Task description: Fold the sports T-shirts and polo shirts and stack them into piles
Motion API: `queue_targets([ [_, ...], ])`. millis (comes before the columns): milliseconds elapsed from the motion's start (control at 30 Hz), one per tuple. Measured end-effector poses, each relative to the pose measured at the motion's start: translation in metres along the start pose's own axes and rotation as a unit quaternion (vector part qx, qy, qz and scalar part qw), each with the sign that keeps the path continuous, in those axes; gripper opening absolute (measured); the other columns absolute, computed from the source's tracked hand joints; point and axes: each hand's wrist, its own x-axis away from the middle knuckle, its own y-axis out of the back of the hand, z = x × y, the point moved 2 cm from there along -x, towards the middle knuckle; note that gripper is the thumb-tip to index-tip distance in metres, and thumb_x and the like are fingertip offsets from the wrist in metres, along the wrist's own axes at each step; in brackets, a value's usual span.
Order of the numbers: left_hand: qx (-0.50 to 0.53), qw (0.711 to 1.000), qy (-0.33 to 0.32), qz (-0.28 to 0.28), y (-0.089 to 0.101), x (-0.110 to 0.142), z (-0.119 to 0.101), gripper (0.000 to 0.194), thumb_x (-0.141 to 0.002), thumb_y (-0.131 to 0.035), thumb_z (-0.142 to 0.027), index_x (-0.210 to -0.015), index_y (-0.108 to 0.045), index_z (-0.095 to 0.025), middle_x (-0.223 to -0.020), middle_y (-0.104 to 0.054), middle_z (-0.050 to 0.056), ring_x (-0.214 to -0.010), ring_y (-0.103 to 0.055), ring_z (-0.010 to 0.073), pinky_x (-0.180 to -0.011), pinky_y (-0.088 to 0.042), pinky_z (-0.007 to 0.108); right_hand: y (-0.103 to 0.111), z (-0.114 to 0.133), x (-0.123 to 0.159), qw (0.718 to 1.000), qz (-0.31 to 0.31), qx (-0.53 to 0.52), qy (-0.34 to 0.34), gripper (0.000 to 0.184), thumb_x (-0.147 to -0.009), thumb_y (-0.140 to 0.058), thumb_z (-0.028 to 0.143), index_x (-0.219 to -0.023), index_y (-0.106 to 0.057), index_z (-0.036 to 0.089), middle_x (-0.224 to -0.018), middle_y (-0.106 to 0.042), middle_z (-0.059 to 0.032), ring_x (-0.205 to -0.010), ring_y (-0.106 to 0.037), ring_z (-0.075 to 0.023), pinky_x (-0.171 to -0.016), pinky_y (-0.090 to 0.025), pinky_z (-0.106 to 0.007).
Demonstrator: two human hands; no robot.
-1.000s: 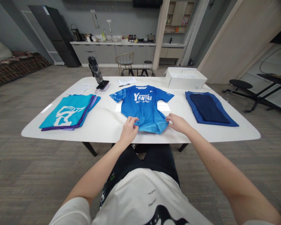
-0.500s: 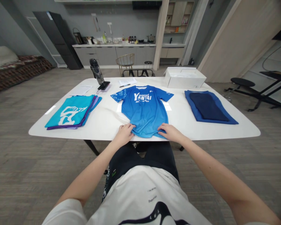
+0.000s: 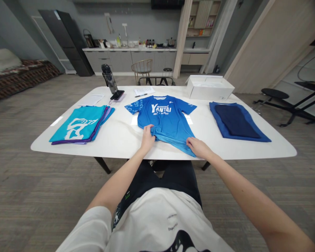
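Note:
A blue T-shirt [image 3: 165, 117] with white "YANTAI" lettering lies face up in the middle of the white table [image 3: 120, 134]. My left hand [image 3: 147, 136] is closed on the shirt's lower left hem and has lifted that corner a little up and away from me. My right hand [image 3: 198, 147] is closed on the lower right corner of the hem, close to the table's near edge. The hem runs slanted between both hands.
A teal and purple stack of folded shirts [image 3: 81, 124] lies at the left, a dark blue folded stack [image 3: 237, 120] at the right. Behind stand a white open box [image 3: 211, 88], a water bottle [image 3: 109, 77], a phone [image 3: 117, 95], papers and a pen [image 3: 143, 91].
Both hands first pulled the hem toward the near edge. Now my left hand has carried its corner back up the shirt, while my right hand stays low at the right corner.

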Motion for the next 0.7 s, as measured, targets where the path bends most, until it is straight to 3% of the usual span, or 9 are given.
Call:
queue_targets([
  [100, -0.025, 0.991, -0.082, 0.106, 0.02, -0.008, -0.004, 0.054, -0.072, -0.047, 0.005, -0.119, -0.057, -0.021, -0.127, -0.056, 0.008, -0.123, -0.056, 0.02, -0.107, -0.048, 0.035, 0.003, -0.016, -0.002, 1.0, 0.019, 0.002, -0.023, 0.015, -0.104, -0.045, 0.024, -0.104, -0.059, 0.02, -0.097, -0.067, -0.0085, -0.086, -0.063, -0.0215, -0.071, -0.039, -0.027],
  [233, -0.112, 0.959, -0.167, 0.199, 0.046, -0.007, -0.013, 0.049, -0.079, -0.046, 0.003, -0.118, -0.06, -0.022, -0.129, -0.057, 0.008, -0.118, -0.059, 0.0209, -0.102, -0.05, 0.034, 0.015, -0.02, -0.004, 0.998, 0.034, -0.007, -0.043, 0.016, -0.104, -0.041, 0.024, -0.105, -0.057, 0.02, -0.091, -0.069, -0.0078, -0.076, -0.062, -0.0209, -0.064, -0.035, -0.028],
  [400, -0.264, 0.912, -0.215, 0.228, 0.049, 0.002, -0.02, 0.046, -0.087, -0.038, 0.003, -0.119, -0.061, -0.021, -0.126, -0.06, 0.012, -0.111, -0.059, 0.0243, -0.098, -0.049, 0.038, 0.041, -0.006, -0.005, 0.996, 0.033, 0.02, -0.08, 0.019, -0.104, -0.039, 0.027, -0.108, -0.056, 0.019, -0.095, -0.07, -0.0101, -0.078, -0.063, -0.0233, -0.063, -0.035, -0.029],
  [533, -0.344, 0.92, -0.116, 0.148, 0.039, 0.008, -0.014, 0.028, -0.093, -0.045, -0.008, -0.113, -0.06, -0.018, -0.114, -0.062, 0.015, -0.106, -0.061, 0.0299, -0.09, -0.049, 0.043, 0.049, 0.0, -0.001, 0.994, 0.048, 0.029, -0.094, 0.023, -0.106, -0.035, 0.029, -0.113, -0.055, 0.019, -0.099, -0.071, -0.0101, -0.08, -0.065, -0.0241, -0.064, -0.037, -0.03],
  [600, -0.316, 0.942, -0.039, 0.108, 0.033, 0.011, -0.006, 0.024, -0.093, -0.05, -0.014, -0.116, -0.057, -0.017, -0.108, -0.064, 0.014, -0.099, -0.063, 0.0292, -0.086, -0.05, 0.042, 0.043, 0.002, 0.001, 0.994, 0.047, 0.022, -0.099, 0.022, -0.105, -0.039, 0.031, -0.114, -0.055, 0.02, -0.104, -0.071, -0.0099, -0.086, -0.066, -0.0247, -0.067, -0.04, -0.03],
  [700, -0.214, 0.971, 0.027, 0.104, 0.027, 0.015, 0.006, 0.029, -0.088, -0.052, -0.01, -0.116, -0.057, -0.017, -0.094, -0.066, 0.008, -0.088, -0.065, 0.0247, -0.083, -0.051, 0.037, 0.027, 0.004, 0.005, 0.994, 0.041, 0.019, -0.1, 0.025, -0.102, -0.051, 0.037, -0.117, -0.057, 0.019, -0.118, -0.068, -0.0122, -0.102, -0.066, -0.0272, -0.075, -0.044, -0.031],
])
